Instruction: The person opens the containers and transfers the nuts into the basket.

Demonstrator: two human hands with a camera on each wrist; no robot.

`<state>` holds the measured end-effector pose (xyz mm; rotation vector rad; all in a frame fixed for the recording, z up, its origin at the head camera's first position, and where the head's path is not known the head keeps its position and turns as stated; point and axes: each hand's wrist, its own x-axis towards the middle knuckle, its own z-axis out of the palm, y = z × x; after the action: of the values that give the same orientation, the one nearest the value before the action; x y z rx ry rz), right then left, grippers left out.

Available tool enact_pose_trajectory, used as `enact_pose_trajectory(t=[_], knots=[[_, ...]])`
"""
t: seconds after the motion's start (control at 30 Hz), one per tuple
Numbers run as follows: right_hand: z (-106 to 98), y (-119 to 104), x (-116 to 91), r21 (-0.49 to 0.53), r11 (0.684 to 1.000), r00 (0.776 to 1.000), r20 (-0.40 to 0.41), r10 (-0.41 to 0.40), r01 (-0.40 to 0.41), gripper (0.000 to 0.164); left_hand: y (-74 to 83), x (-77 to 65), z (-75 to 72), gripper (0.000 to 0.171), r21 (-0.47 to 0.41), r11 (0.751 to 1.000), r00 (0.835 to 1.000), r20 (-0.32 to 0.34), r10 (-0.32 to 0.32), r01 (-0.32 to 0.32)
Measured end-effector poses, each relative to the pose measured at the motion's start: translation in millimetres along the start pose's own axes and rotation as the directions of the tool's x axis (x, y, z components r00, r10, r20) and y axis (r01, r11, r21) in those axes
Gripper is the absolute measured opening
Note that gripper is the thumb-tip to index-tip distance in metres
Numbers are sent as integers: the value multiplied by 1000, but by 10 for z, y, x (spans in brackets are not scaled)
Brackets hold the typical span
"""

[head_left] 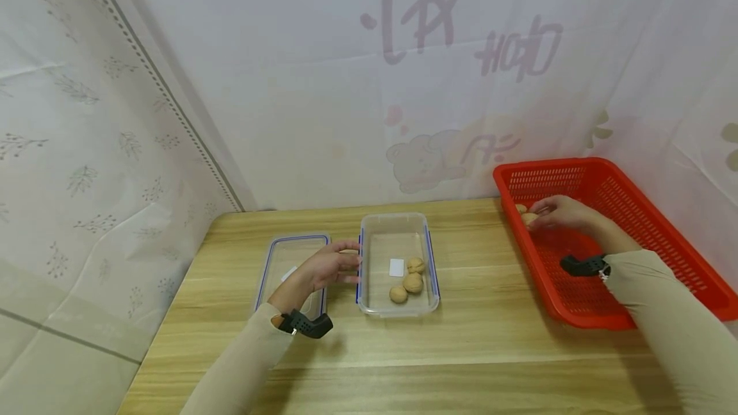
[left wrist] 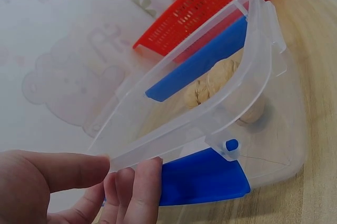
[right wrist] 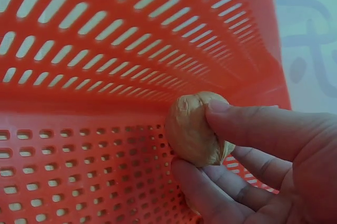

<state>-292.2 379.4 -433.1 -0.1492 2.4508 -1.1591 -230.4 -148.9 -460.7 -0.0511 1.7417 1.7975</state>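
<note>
My right hand (head_left: pixel 562 215) is inside the red basket (head_left: pixel 553 300) at its left wall. Its thumb and fingers pinch a walnut (right wrist: pixel 192 129). Another walnut (head_left: pixel 521 208) lies beside it in the far left corner. The left hand (head_left: pixel 331 266) rests its outstretched fingertips against the left side of a clear plastic box (head_left: pixel 392 230). In the left wrist view its thumb meets the rim, and the other fingers lie by the blue latch (left wrist: pixel 205 179). Three walnuts (head_left: pixel 412 283) sit inside the box, near its front right, next to a white label (head_left: pixel 396 267).
A clear lid (head_left: pixel 296 245) with a blue seal lies flat on the wooden table (head_left: pixel 392 370), partly under the left hand and forearm. Behind the table hangs a printed pale curtain (head_left: pixel 323 95). The basket stands at the table's right side.
</note>
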Motion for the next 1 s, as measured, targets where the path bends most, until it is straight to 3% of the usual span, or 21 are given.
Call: enact_pose_trajectory(t=[0.43, 1.0], knots=[[152, 1, 49, -39, 999, 999, -51, 12, -14, 38, -3, -7, 5, 44, -3, 1000, 1000, 6, -2, 2], [185, -37, 74, -76, 996, 994, -107, 31, -39, 43, 22, -11, 16, 43, -7, 1000, 1000, 3, 0, 0]])
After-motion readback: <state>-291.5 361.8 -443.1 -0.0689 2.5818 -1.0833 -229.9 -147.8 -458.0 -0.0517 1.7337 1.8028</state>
